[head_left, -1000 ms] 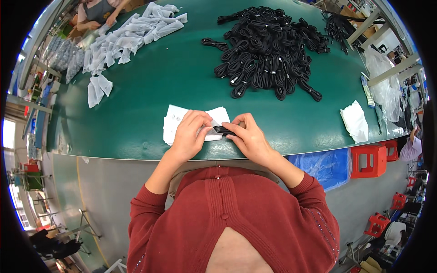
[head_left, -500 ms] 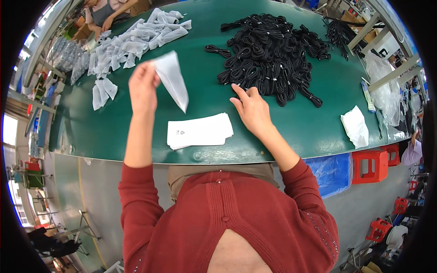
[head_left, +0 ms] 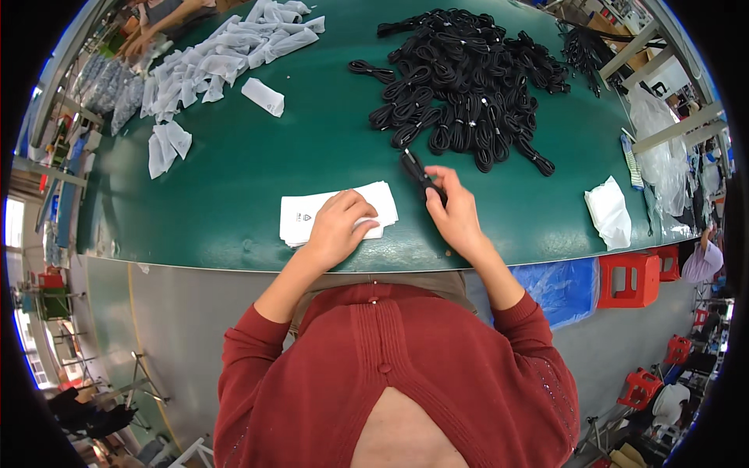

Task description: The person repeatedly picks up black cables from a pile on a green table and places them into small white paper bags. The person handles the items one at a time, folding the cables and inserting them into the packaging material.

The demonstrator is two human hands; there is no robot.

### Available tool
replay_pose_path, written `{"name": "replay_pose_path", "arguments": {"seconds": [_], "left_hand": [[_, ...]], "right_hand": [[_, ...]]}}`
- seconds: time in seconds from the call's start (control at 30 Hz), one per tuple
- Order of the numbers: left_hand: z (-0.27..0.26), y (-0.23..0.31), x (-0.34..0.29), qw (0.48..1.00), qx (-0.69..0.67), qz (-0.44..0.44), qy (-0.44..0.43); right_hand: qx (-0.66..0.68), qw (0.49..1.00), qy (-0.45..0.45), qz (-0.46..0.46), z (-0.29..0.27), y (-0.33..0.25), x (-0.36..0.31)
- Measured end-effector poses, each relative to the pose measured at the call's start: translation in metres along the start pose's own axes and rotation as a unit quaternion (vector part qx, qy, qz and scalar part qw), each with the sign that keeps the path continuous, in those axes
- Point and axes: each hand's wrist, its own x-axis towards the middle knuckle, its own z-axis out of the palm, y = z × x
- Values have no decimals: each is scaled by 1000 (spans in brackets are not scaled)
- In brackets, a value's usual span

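My right hand (head_left: pixel 455 209) grips a bundled black cable (head_left: pixel 416 169), its tied coil pointing up and left from the fingers. Over the stack of flat white bags (head_left: pixel 295 215) lies my left hand (head_left: pixel 339 226), fingers curled and thumb at the right-hand end of the top bag; the exact pinch is partly hidden beneath the fingers. Beyond the right hand spreads a large heap of bundled black cables (head_left: pixel 468 93). A single filled white bag (head_left: pixel 263 97) lies apart on the green table, close to a pile of filled white bags (head_left: pixel 226 51) at the far left.
A crumpled white plastic bag (head_left: pixel 608 214) sits near the table's right edge, with clear plastic (head_left: pixel 659 148) hanging beyond it. Below stand a blue lined bin (head_left: pixel 558 292) and a red stool (head_left: pixel 628 281). Another person's arms (head_left: pixel 160 27) work at the far left.
The white bag from my left hand now lies near the filled pile. That hand has come down onto the stack. My right hand has drawn a black cable from the heap toward me.
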Motion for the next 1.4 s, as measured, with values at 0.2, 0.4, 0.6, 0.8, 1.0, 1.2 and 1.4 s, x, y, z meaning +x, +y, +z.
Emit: {"name": "replay_pose_path", "arguments": {"seconds": [0.2,0.4,0.6,0.8,1.0,1.2,1.4], "left_hand": [[0,-10,-2,990,-65,-111,65],[-6,-7,0,969,-157,-174,78],[-11,-6,0,969,-189,-142,72],[-21,0,6,990,-130,-14,43],[-26,-2,7,982,-154,-103,23],[-30,5,10,993,-106,-49,-1],[-29,9,9,996,-84,-20,-1]], "right_hand": [[-46,985,16,-167,6,-9,-29],[-78,976,-40,-200,4,-15,-28],[-111,956,-130,-239,-2,-10,-16],[192,966,-168,-51,9,-1,-13],[-127,933,-120,-314,0,-22,-17],[-13,975,-110,-192,8,-9,-15],[315,880,-233,268,10,-16,-11]]}}
